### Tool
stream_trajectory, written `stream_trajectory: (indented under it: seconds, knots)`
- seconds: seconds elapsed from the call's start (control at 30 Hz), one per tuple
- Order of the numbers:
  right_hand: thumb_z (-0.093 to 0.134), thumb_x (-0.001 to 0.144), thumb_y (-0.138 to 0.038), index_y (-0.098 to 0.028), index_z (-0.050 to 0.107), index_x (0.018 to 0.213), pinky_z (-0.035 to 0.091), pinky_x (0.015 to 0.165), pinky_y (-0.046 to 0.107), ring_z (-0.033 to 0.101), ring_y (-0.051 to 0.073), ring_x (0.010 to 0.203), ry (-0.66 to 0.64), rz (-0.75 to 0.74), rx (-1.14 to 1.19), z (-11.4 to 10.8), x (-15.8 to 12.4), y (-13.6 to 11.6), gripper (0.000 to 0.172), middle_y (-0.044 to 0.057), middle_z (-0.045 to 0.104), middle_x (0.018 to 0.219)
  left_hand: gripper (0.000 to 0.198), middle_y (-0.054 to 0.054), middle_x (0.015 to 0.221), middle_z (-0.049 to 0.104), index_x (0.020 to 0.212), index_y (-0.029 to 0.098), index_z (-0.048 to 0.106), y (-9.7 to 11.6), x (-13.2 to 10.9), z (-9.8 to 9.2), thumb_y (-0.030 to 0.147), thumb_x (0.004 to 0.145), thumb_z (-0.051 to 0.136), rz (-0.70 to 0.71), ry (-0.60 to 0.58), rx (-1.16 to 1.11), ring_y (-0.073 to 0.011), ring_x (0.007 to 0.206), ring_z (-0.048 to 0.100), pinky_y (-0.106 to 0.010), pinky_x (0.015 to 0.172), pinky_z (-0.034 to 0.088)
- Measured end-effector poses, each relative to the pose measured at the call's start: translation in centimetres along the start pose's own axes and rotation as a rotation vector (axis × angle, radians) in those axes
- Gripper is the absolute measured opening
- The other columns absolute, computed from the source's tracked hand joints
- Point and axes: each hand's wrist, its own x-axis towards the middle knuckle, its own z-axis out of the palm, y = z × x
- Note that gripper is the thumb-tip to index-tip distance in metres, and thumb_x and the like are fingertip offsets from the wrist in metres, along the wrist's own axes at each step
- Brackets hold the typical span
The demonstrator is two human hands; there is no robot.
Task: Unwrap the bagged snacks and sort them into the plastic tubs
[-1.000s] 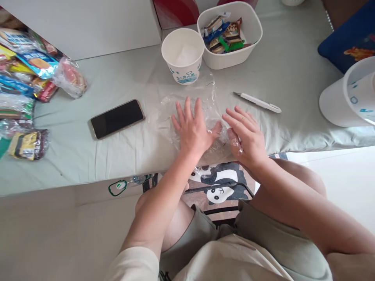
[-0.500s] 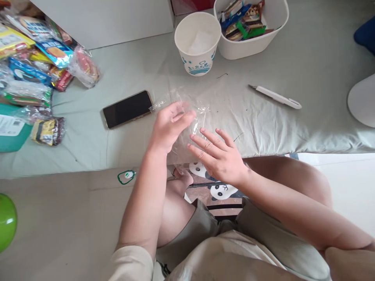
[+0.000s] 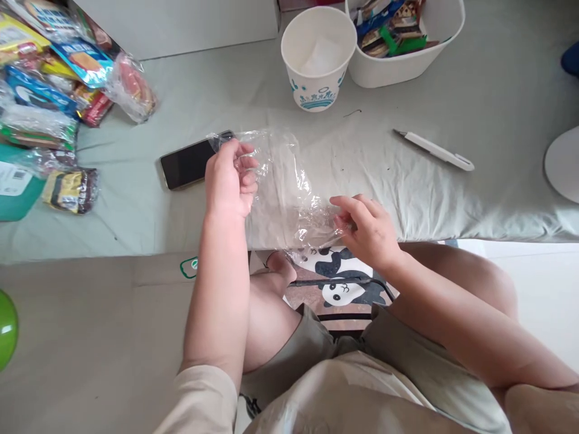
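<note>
A thin, crinkled piece of clear plastic film (image 3: 278, 187) is spread between my hands at the front of the cloth-covered surface; whether it is a bag or a single sheet I cannot tell. My left hand (image 3: 230, 179) has its fingers curled in on the film's left side, beside and partly over a black phone (image 3: 185, 164). At the film's lower right, my right hand (image 3: 367, 230) pinches its edge between thumb and fingers. Part of the film hangs past the front edge of the surface.
Behind the film stand a paper cup (image 3: 316, 90) with something white inside and a white bin (image 3: 393, 72) of wrapped snacks. A white pen-like cutter (image 3: 434, 150) lies to the right. Packaged snacks (image 3: 85, 66) pile up at the left, near a white box (image 3: 181, 27).
My hands have moved apart, left hand leftward and right hand a little rightward. The film between them has spread wider. My right fingers, stretched out before, are now closed on its edge.
</note>
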Motion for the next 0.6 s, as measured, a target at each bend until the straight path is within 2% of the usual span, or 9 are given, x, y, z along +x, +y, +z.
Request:
stream_trajectory:
  seconds: [0.13,0.2,0.3,0.37,0.47,0.53,0.6]
  knots:
    - [0.05,0.091,-0.009,-0.023,0.061,0.118,0.042,0.058,0.029,0.052,0.013,0.065,-0.058,0.013,-0.019,-1.5,0.6,0.9,0.033,0.001,0.059,0.084,0.024,0.002,0.058,0.06,0.067,0.022,0.062,-1.2,0.6,-0.5,0.034,0.087,0.067,0.156,0.061,0.192,-0.0039,0.037,0.033,-0.022,0.035,0.014]
    - [0.053,0.088,-0.009,-0.024,0.062,0.122,0.044,0.061,0.031,0.056,0.017,0.072,-0.077,0.029,-0.085,-2.1,0.7,1.7,0.038,0.003,0.06,0.088,0.019,0.002,0.058,0.062,0.067,0.021,0.063,-1.7,0.7,-0.5,0.027,0.085,0.065,0.194,0.079,0.289,-0.0042,0.037,0.036,-0.021,0.035,0.017]
    - [0.061,0.087,-0.013,-0.027,0.059,0.131,0.048,0.073,0.039,0.06,0.024,0.091,-0.026,0.038,-0.209,-2.5,0.6,2.6,0.046,0.009,0.062,0.105,0.014,0.001,0.06,0.065,0.066,0.019,0.065,-2.0,0.6,-0.5,0.018,0.08,0.062,0.194,0.103,0.388,-0.0052,0.038,0.043,-0.02,0.035,0.021]
    - [0.066,0.087,-0.013,-0.031,0.056,0.134,0.047,0.081,0.042,0.062,0.027,0.102,0.004,-0.036,-0.232,-2.4,0.4,2.7,0.052,0.011,0.062,0.117,0.015,0.0,0.06,0.066,0.065,0.019,0.066,-1.9,0.6,-0.6,0.016,0.078,0.059,0.174,0.106,0.426,-0.0055,0.039,0.046,-0.02,0.036,0.023]
    - [0.069,0.087,-0.01,-0.037,0.055,0.133,0.043,0.092,0.043,0.062,0.028,0.12,-0.032,-0.202,-0.179,-2.2,0.2,2.0,0.055,0.007,0.065,0.128,0.017,-0.001,0.062,0.067,0.064,0.019,0.066,-1.8,0.6,-0.5,0.018,0.079,0.058,0.165,0.09,0.452,-0.006,0.04,0.048,-0.02,0.037,0.025]
    - [0.071,0.088,-0.012,-0.037,0.058,0.129,0.041,0.097,0.042,0.062,0.025,0.127,-0.052,-0.278,-0.138,-2.1,0.2,1.2,0.049,0.004,0.068,0.128,0.018,-0.001,0.062,0.067,0.064,0.019,0.065,-1.8,0.5,-0.5,0.02,0.081,0.059,0.164,0.087,0.459,-0.0068,0.04,0.05,-0.02,0.038,0.026]
    - [0.071,0.092,-0.015,-0.034,0.062,0.122,0.039,0.098,0.04,0.063,0.022,0.126,-0.037,-0.337,-0.075,-2.2,0.2,0.3,0.036,0.002,0.072,0.122,0.019,-0.002,0.062,0.068,0.064,0.02,0.065,-1.8,0.4,-0.4,0.019,0.082,0.058,0.157,0.085,0.465,-0.0073,0.041,0.051,-0.02,0.038,0.026]
